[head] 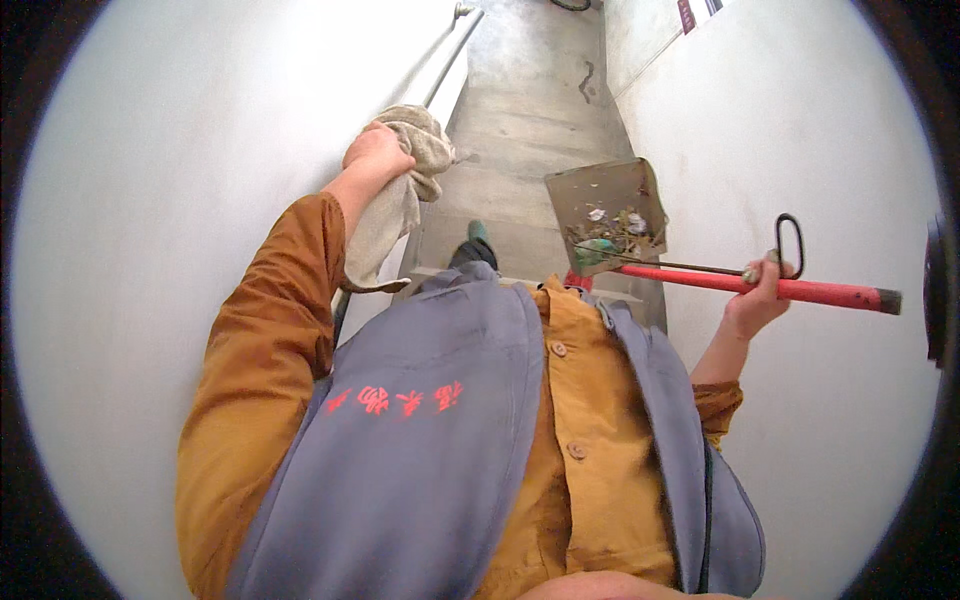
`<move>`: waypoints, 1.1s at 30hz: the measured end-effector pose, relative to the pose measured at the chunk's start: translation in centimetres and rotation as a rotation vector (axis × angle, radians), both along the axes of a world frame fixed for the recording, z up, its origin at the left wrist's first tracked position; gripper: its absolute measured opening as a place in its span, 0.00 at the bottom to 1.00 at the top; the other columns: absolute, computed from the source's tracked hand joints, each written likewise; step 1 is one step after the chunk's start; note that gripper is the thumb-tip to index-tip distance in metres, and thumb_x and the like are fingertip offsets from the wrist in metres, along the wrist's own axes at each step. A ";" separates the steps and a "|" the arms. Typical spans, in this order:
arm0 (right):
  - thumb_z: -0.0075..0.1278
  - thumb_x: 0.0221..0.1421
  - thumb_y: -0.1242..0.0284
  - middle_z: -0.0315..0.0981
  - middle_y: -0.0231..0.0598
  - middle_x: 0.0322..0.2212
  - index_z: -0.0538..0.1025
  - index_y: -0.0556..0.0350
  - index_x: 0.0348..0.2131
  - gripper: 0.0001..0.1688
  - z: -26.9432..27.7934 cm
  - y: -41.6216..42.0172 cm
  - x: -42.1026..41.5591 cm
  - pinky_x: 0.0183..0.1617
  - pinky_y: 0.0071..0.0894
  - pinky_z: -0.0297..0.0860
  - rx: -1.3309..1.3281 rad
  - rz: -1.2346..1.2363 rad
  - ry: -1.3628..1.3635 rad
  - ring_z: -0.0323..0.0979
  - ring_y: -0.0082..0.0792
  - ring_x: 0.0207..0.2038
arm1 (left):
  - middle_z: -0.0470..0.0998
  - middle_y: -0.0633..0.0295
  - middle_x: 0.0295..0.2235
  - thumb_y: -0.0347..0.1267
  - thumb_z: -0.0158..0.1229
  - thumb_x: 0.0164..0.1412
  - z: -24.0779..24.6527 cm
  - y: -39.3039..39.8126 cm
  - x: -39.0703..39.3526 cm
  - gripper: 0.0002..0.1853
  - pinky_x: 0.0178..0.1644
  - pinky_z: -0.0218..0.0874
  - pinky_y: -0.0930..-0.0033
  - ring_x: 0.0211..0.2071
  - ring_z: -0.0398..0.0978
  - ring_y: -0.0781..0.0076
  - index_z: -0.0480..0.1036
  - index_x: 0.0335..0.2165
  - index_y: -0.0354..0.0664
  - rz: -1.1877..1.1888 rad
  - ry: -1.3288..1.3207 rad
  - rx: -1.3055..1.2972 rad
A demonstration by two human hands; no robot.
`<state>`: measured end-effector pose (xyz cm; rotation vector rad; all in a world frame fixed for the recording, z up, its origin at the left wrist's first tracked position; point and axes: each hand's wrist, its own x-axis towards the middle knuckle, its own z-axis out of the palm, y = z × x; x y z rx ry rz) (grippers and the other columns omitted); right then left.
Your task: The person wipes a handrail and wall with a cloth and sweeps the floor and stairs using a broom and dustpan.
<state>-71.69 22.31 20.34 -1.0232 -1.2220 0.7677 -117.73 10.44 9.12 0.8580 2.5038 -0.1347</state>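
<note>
My left hand (377,154) grips a grey-beige cloth (425,142) bunched over the metal handrail (454,58) on the left wall. A loose end of the cloth hangs down towards my body. My right hand (759,300) is closed around a red pole (690,280) and the thin metal rod handle (801,247) of a dustpan, which ends in a loop. The dustpan (592,187) hangs out over the stairs, tilted, with a green scrap, white scraps and dry litter in it. A red piece (577,280) shows below the dustpan, partly hidden.
Concrete steps (517,176) run between a white left wall (187,150) and a white right wall (787,135). One green shoe (478,232) is on a step. A dark object (937,292) is at the right rim. A small red sign (686,16) bears writing.
</note>
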 end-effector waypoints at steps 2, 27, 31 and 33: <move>0.45 0.48 0.79 0.57 0.26 0.12 0.62 0.52 0.18 0.10 2.8 0.1 -0.1 0.17 0.14 0.53 0.008 -0.081 -0.061 0.54 0.16 0.14 | 0.66 0.45 0.46 0.40 0.60 0.40 1.1 0.8 0.8 0.43 0.50 0.59 0.65 0.47 0.66 0.59 0.51 0.50 0.26 0.015 -0.021 0.002; 0.45 0.46 0.79 0.57 0.27 0.13 0.64 0.55 0.18 0.08 -3.6 -5.6 2.1 0.18 0.18 0.54 -0.168 -0.191 -0.050 0.55 0.18 0.14 | 0.71 0.43 0.38 0.42 0.59 0.36 -0.1 -6.6 -3.6 0.43 0.44 0.63 0.67 0.39 0.72 0.58 0.55 0.45 0.20 -0.059 -0.087 0.012; 0.44 0.47 0.78 0.59 0.27 0.14 0.65 0.55 0.19 0.07 -4.4 -6.3 2.9 0.18 0.17 0.54 -0.201 -0.202 -0.069 0.56 0.18 0.15 | 0.70 0.43 0.40 0.42 0.60 0.37 -1.8 -6.7 -3.5 0.42 0.46 0.62 0.66 0.41 0.71 0.56 0.55 0.46 0.22 -0.075 0.037 -0.008; 0.44 0.48 0.79 0.58 0.27 0.14 0.65 0.56 0.20 0.06 -4.1 -5.6 3.6 0.19 0.16 0.53 -0.205 -0.254 -0.083 0.55 0.17 0.15 | 0.70 0.44 0.41 0.41 0.60 0.37 -1.8 -6.2 -2.8 0.42 0.46 0.61 0.65 0.42 0.70 0.56 0.54 0.46 0.23 -0.063 0.081 -0.037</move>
